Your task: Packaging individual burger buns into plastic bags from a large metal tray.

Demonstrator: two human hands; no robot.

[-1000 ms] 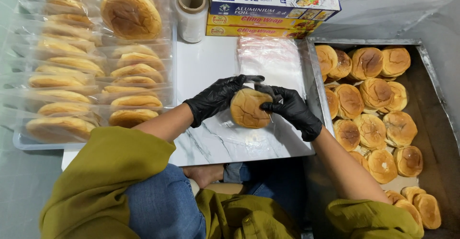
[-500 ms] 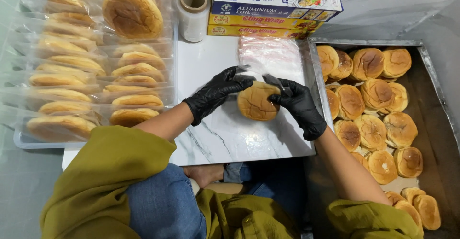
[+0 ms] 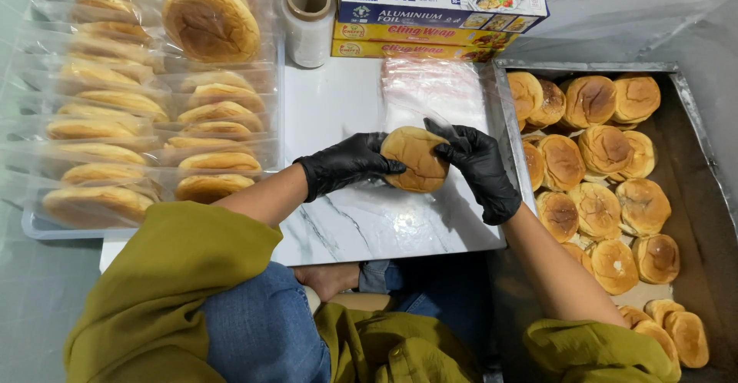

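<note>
Over the surface point(image 3: 369, 222), both hands pinch the bun point(image 3: 416, 159): left hand point(image 3: 347, 164), right hand point(image 3: 478, 166). Versus half a second ago, bun sits slightly higher, closer to the bag point(image 3: 430, 91).

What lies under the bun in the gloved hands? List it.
Under the bun, held by the left hand and right hand, lies the white marble board. Clear plastic bags lie just behind; the spot directly beneath is hidden.
</note>
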